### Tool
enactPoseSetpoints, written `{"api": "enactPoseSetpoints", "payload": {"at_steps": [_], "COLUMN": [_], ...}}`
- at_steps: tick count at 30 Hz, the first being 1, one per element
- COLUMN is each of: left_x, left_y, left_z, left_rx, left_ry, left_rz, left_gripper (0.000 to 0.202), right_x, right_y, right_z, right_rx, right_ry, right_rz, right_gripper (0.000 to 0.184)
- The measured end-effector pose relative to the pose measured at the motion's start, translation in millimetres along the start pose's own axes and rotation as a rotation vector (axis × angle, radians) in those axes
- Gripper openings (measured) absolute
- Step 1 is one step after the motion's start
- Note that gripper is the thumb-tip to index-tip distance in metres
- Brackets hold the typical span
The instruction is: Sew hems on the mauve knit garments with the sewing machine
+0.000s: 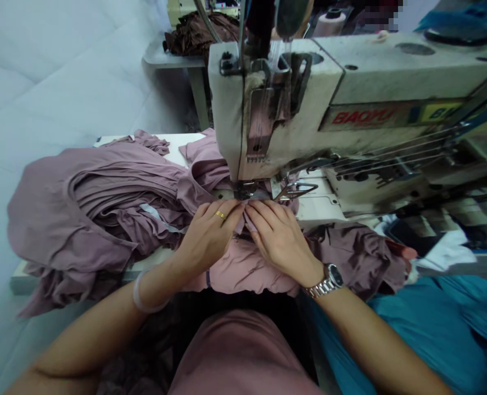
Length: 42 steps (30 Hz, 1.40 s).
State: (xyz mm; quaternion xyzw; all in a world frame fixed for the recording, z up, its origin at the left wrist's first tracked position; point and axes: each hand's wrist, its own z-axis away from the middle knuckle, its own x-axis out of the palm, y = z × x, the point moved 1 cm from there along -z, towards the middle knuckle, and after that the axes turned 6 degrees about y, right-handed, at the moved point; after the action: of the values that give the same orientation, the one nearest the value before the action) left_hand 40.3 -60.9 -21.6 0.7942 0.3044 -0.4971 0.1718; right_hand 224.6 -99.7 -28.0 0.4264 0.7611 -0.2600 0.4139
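My left hand (210, 233), wearing a gold ring and a pale bangle, presses on a mauve fabric piece (243, 266) just in front of the presser foot (245, 191) of a white industrial sewing machine (350, 109). My right hand (278, 236), with a metal wristwatch, lies beside it on the same fabric. The fingertips of both hands meet at the fabric edge under the needle, fingers bent and pinching the cloth.
A large heap of mauve fabric (90, 208) covers the left of the sewing table (21, 280). Darker mauve cloth (358, 258) hangs at the right over teal fabric (441, 323). Brown cloth (194, 33) lies on a far table. A thread cone (329, 22) stands behind the machine.
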Motion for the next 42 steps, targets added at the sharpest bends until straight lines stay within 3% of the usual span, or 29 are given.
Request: {"api": "enactPoseSetpoints", "payload": {"at_steps": [10,16,21,42], "left_x": [-2.1,-3.8,-7.7,-2.2], "left_y": [-1.9,-10.4,-12.6,-11.8], "left_z": [-3.8,1.8,2.1,-11.4], "left_rx": [-0.010,0.103,0.122,0.028], "left_ry": [0.003,0.076,0.104,0.093], "left_rz": [0.010,0.115,0.144,0.075], "left_gripper": [0.035,0.030,0.024,0.025], "right_x": [2.9,4.3,3.1,9.8], "right_y": [3.5,6.4,1.5,15.1], "right_z": [-8.0,-3.1,-2.9,-14.3], "right_rx": [0.044,-0.002,0.034,0.097], "right_ry": [-0.034,0.093,0.187,0.109], "right_rz": [-0.005,-0.126,-0.237,-0.198], "right_gripper": [0.043,0.033,0.021,0.027]}}
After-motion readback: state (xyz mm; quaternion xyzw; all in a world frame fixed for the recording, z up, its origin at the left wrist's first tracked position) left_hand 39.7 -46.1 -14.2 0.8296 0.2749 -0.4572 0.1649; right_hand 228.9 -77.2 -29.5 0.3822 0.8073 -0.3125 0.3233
